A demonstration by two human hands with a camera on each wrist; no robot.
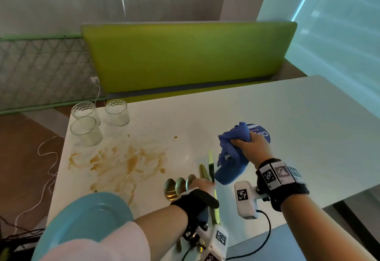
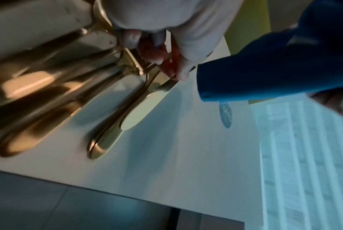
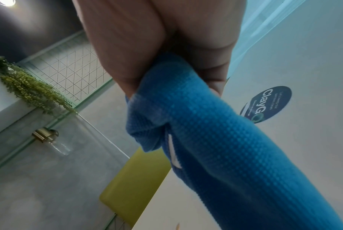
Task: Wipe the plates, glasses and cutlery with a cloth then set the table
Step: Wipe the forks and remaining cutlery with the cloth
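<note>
A white, smooth rectangular table [image 1: 267, 112] is seen in front of a lime-green padded bench [image 1: 185, 55]; a smeared brown-orange spill [image 1: 123, 160] is spread across the table's left part. A pale blue, round glazed plate [image 1: 86, 217] lies at the near left edge, partly covered by a sleeve. Three clear, dimple-textured glass tumblers [image 1: 98, 120] are grouped at the far left corner, just beside the spill. A crumpled blue waffle-weave cloth [image 1: 232, 153] is gripped in the closed fingers of the right hand [image 1: 250, 147] and hangs above the table, close to a round dark-blue sticker [image 3: 267, 104]. The polished gold-coloured cutlery [image 1: 193, 182], spoons and knives with rounded ends, lies near the front edge; one knife appears to be pinched at its handle by the left hand [image 1: 202, 186], though the wrist view is blurred.

Risks are judged as follows: the slick metal could slip from a light pinch, and the other pieces could be knocked toward the table edge. Wiped items could be soiled again if they are set down on the spill, and the cloth could be dragged through it.
</note>
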